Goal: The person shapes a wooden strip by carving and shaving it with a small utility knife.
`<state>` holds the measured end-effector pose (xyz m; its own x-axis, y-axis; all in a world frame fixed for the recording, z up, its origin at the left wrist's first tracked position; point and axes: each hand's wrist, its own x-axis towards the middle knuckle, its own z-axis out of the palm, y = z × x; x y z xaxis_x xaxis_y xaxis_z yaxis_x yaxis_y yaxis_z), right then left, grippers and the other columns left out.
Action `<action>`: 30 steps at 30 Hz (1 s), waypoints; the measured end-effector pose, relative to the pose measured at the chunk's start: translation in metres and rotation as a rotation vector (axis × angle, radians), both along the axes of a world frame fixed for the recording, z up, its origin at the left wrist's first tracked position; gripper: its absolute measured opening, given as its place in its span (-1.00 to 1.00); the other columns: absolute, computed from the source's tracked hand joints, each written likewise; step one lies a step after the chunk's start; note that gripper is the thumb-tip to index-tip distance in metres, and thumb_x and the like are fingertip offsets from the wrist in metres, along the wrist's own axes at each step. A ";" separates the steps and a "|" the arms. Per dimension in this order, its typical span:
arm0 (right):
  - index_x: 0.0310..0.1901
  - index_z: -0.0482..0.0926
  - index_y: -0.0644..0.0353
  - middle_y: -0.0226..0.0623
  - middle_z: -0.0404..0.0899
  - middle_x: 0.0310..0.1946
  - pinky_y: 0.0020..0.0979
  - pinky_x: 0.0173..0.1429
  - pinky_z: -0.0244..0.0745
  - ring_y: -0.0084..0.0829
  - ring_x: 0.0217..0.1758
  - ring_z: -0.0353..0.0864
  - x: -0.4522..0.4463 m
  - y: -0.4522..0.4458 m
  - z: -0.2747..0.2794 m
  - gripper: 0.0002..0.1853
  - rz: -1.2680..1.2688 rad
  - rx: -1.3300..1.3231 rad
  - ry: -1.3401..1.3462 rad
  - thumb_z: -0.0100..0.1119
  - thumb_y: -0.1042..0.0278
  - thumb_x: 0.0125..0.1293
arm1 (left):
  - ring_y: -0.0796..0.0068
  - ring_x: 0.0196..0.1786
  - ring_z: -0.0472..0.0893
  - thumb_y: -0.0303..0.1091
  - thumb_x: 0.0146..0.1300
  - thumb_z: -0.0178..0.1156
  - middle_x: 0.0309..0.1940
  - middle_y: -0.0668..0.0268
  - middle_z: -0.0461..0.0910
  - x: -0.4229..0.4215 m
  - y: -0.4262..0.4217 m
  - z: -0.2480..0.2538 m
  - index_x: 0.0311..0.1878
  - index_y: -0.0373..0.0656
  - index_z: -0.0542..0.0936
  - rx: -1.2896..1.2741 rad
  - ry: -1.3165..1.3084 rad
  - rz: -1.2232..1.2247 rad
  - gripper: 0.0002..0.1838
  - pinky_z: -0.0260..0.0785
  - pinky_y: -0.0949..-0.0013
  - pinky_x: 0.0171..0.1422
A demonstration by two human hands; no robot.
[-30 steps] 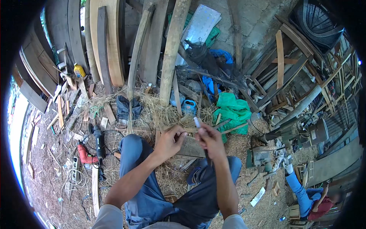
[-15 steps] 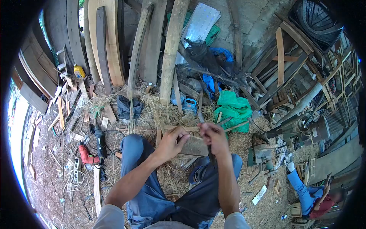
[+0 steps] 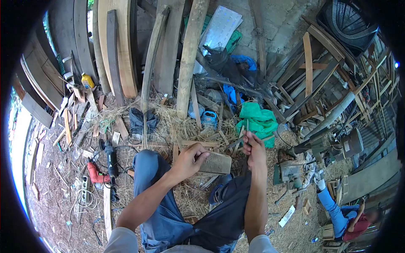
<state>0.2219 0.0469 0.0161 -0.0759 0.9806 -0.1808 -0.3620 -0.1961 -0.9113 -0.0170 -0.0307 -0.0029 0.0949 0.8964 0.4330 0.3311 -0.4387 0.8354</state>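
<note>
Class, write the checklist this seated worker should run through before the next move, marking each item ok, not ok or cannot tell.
1. Right hand closed around the slim, dark, long hand tool: ok.
2. Left hand apart from the tool: ok.
3. Material gripped between left thumb and forefinger: cannot tell; nothing distinct shows there.
4. Tool tip away from the crumpled green plastic sheet: cannot tell; they overlap in this view.
5. Red corded power tool out of both hands: ok, it lies on the ground.
6. Ground free of loose pale wood scraps: not ok.
</note>
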 end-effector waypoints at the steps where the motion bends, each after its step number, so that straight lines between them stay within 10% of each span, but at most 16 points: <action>1: -0.07 0.56 0.24 -0.51 0.46 -0.49 -0.68 -0.63 0.01 -0.79 -0.66 0.17 0.003 -0.002 0.002 -0.76 0.005 -0.022 -0.015 0.12 0.25 0.37 | 0.48 -0.50 0.52 -0.49 0.21 0.23 -0.54 0.25 0.52 0.000 0.001 0.001 -0.33 -0.30 0.50 0.004 0.001 0.004 -0.89 0.33 0.40 -0.43; 17: -0.12 0.49 0.24 -0.41 0.50 -0.53 -0.63 -0.59 0.12 -0.71 -0.61 0.33 -0.043 -0.020 -0.008 -0.81 0.122 0.324 -0.169 0.06 0.30 0.39 | 0.65 -0.46 0.43 -0.47 0.23 0.23 -0.55 0.35 0.51 0.004 0.012 -0.017 -0.30 -0.29 0.51 -0.096 -0.053 0.148 -0.89 0.30 0.47 -0.36; 24: 0.16 0.39 0.19 -0.44 0.47 -0.55 -0.64 -0.57 0.13 -0.73 -0.62 0.27 -0.064 -0.038 0.010 -0.66 0.343 0.153 -0.202 0.06 0.35 0.39 | 0.63 -0.42 0.46 -0.53 0.19 0.24 -0.50 0.33 0.53 0.007 0.009 -0.009 -0.30 -0.30 0.51 -0.215 -0.114 0.127 -0.90 0.33 0.48 -0.30; 30: -0.02 0.54 0.28 -0.47 0.45 -0.56 -0.66 -0.57 0.09 -0.75 -0.62 0.25 -0.068 -0.038 0.002 -0.74 0.404 0.076 -0.258 0.11 0.30 0.36 | 0.54 -0.42 0.50 -0.57 0.14 0.26 -0.44 0.28 0.56 0.009 0.008 -0.010 -0.28 -0.29 0.53 -0.054 -0.146 0.074 -0.89 0.36 0.44 -0.27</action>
<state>0.1538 0.0092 0.0184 -0.4150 0.8933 -0.1725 -0.0307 -0.2032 -0.9787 -0.0075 -0.0224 -0.0130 -0.0322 0.9209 0.3884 0.2346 -0.3708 0.8986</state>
